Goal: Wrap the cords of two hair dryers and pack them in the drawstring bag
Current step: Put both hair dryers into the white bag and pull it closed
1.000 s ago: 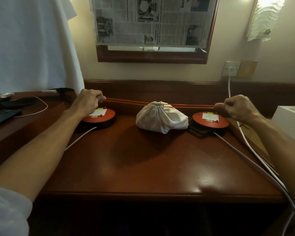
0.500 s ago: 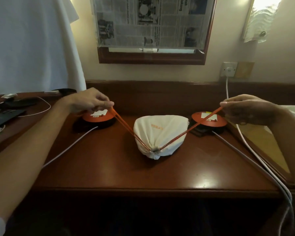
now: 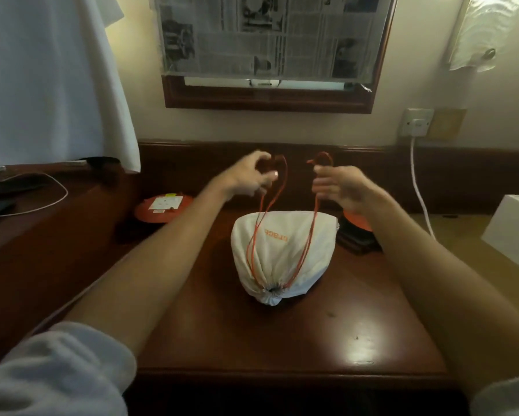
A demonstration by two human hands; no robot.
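A white drawstring bag with orange lettering lies bulging in the middle of the wooden desk, its cinched mouth turned toward me. Two orange drawstring loops rise from the mouth over the bag. My left hand pinches the left loop and my right hand grips the right loop, both held above the far side of the bag, close together. The hair dryers are hidden, presumably inside the bag.
Two orange discs sit on the desk, one at the left, one behind my right hand. A white cable hangs from a wall socket. A white cloth hangs at left; a white box stands at right.
Both hands have come together from wide apart, lifting the drawstring loops above the bag. The bag has tipped so that its cinched mouth faces me.
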